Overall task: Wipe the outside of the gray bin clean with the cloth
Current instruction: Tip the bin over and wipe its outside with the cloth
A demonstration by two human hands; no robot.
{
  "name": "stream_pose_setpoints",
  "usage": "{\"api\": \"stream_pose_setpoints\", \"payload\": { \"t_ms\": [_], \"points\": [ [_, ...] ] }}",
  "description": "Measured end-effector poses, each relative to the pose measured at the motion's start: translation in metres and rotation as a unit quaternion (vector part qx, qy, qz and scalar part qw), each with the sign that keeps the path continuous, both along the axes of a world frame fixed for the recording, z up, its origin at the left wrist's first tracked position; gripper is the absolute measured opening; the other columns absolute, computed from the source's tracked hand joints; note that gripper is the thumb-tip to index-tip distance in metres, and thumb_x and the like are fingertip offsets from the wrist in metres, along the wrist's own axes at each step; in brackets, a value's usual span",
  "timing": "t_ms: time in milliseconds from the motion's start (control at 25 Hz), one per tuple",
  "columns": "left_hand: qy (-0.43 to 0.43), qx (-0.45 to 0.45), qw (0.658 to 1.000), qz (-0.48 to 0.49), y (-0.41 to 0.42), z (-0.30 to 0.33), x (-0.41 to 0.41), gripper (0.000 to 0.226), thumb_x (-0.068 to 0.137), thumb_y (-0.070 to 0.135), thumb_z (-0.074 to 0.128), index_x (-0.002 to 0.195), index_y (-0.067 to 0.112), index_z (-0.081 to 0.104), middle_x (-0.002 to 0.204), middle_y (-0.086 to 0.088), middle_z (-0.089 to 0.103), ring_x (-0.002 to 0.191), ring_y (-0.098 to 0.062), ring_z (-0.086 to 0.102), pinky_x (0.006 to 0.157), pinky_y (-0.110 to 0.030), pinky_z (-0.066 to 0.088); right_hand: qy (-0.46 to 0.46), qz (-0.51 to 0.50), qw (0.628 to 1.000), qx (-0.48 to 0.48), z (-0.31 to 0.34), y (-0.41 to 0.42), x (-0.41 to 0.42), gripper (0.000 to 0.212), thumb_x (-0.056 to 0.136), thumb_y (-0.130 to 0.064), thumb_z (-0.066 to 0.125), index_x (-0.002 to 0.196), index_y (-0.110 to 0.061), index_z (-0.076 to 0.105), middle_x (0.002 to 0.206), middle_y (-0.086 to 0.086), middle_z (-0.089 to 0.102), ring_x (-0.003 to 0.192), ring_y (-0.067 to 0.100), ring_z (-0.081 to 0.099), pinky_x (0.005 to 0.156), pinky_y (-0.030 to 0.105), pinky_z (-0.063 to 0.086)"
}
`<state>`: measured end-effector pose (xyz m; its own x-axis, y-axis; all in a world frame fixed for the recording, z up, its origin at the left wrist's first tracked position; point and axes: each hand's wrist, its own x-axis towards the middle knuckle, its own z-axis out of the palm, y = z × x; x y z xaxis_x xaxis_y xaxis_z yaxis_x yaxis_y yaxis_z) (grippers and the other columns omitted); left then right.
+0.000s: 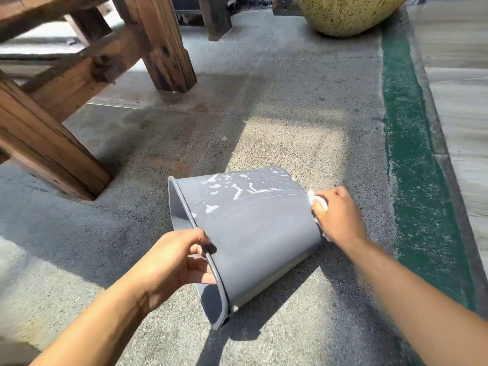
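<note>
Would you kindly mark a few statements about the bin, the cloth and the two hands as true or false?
1. The gray bin stands upright on the floor. False: it lies tipped on its side, opening toward the left.
2. The left hand grips the bin's rim. True.
3. The right hand presses a white cloth near the bin's base end. True.
4. The bin's outer wall is spotless. False: white suds streak its upper side.
5. The cloth lies on the floor, untouched. False: the right hand holds it.
</note>
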<state>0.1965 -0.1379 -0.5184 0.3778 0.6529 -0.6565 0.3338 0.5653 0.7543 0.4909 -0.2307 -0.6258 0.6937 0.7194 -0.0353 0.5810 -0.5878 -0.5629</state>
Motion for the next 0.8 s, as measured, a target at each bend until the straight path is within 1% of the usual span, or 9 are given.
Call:
{"api": "stream_pose_setpoints", "payload": {
  "t_ms": [120, 240, 320, 400, 480, 560, 640, 720, 800],
  "points": [
    [0.02, -0.01, 0.999, 0.04, 0.0, -0.003, 0.006, 0.017, 0.088, 0.016, 0.059, 0.094, 0.002, 0.066, 0.082, -0.012, 0.052, 0.051, -0.023, 0.055, 0.051, -0.039, 0.059, 0.015, -0.094, 0.995, -0.019, -0.013, -0.019, 0.012, 0.031, 0.096, -0.03, 0.049, 0.111, -0.017, 0.074, 0.109, 0.011, 0.069, 0.087, 0.023, 0.063, 0.084, 0.041, 0.057],
    [0.024, 0.03, 0.998, 0.043, -0.007, -0.002, 0.012, 0.007, 0.088, -0.001, 0.054, 0.084, -0.001, 0.06, 0.081, -0.014, 0.053, 0.041, -0.018, 0.052, 0.044, -0.033, 0.055, 0.009, -0.104, 0.994, 0.037, 0.0, -0.021, 0.004, 0.025, 0.095, -0.023, 0.058, 0.112, -0.017, 0.075, 0.112, 0.011, 0.066, 0.088, 0.022, 0.057, 0.082, 0.033, 0.048],
    [0.05, 0.078, 0.995, 0.045, -0.005, -0.003, 0.013, 0.007, 0.087, -0.006, 0.052, 0.089, 0.001, 0.052, 0.077, -0.015, 0.053, 0.04, -0.017, 0.047, 0.04, -0.031, 0.052, 0.017, -0.056, 0.993, 0.1, 0.02, -0.013, -0.011, 0.023, 0.093, -0.024, 0.062, 0.112, -0.02, 0.075, 0.108, 0.003, 0.063, 0.09, 0.02, 0.06, 0.08, 0.032, 0.049],
    [0.074, 0.121, 0.988, 0.058, 0.0, -0.004, 0.011, 0.022, 0.085, -0.004, 0.053, 0.104, 0.005, 0.046, 0.072, -0.016, 0.055, 0.042, -0.018, 0.048, 0.04, -0.033, 0.051, 0.032, 0.016, 0.984, 0.176, 0.043, 0.0, -0.035, 0.023, 0.091, -0.025, 0.066, 0.111, -0.022, 0.076, 0.102, -0.003, 0.061, 0.085, 0.021, 0.065, 0.075, 0.04, 0.057],
    [0.069, 0.129, 0.987, 0.07, 0.003, -0.003, 0.009, 0.03, 0.084, -0.003, 0.055, 0.109, 0.009, 0.043, 0.062, -0.013, 0.06, 0.041, -0.019, 0.051, 0.04, -0.034, 0.052, 0.032, 0.117, 0.965, 0.231, 0.061, 0.013, -0.065, 0.022, 0.088, -0.024, 0.069, 0.109, -0.02, 0.077, 0.1, -0.004, 0.062, 0.083, 0.017, 0.065, 0.077, 0.036, 0.056],
    [0.051, 0.128, 0.989, 0.061, 0.002, 0.002, 0.009, 0.033, 0.082, -0.009, 0.057, 0.104, 0.01, 0.043, 0.058, -0.01, 0.061, 0.05, -0.024, 0.059, 0.042, -0.033, 0.053, 0.015, 0.223, 0.945, 0.238, 0.071, 0.024, -0.098, 0.024, 0.087, -0.027, 0.067, 0.107, -0.019, 0.077, 0.101, -0.001, 0.064, 0.088, 0.018, 0.064, 0.082, 0.031, 0.053],
    [0.04, 0.14, 0.988, 0.046, 0.0, 0.004, 0.01, 0.042, 0.07, -0.011, 0.064, 0.099, 0.011, 0.043, 0.069, -0.015, 0.056, 0.062, -0.03, 0.066, 0.045, -0.031, 0.05, -0.006, 0.292, 0.934, 0.206, 0.075, 0.033, -0.125, 0.024, 0.089, -0.028, 0.065, 0.108, -0.017, 0.076, 0.104, 0.003, 0.063, 0.09, 0.025, 0.064, 0.081, 0.035, 0.054],
    [0.021, 0.145, 0.989, 0.019, -0.003, 0.005, 0.01, 0.05, 0.058, -0.006, 0.065, 0.098, 0.012, 0.043, 0.078, -0.018, 0.055, 0.062, -0.03, 0.064, 0.046, -0.032, 0.048, 0.002, 0.311, 0.927, 0.208, 0.077, 0.039, -0.139, 0.022, 0.091, -0.024, 0.065, 0.108, -0.015, 0.075, 0.105, 0.006, 0.063, 0.092, 0.027, 0.064, 0.082, 0.038, 0.055],
    [-0.008, 0.141, 0.99, -0.015, -0.004, 0.005, 0.008, 0.054, 0.055, -0.009, 0.064, 0.102, 0.009, 0.045, 0.076, -0.018, 0.058, 0.056, -0.026, 0.06, 0.045, -0.032, 0.048, 0.032, 0.318, 0.916, 0.243, 0.081, 0.041, -0.145, 0.022, 0.092, -0.023, 0.066, 0.11, -0.014, 0.076, 0.105, 0.007, 0.065, 0.095, 0.026, 0.065, 0.087, 0.036, 0.053]
  ]
}}
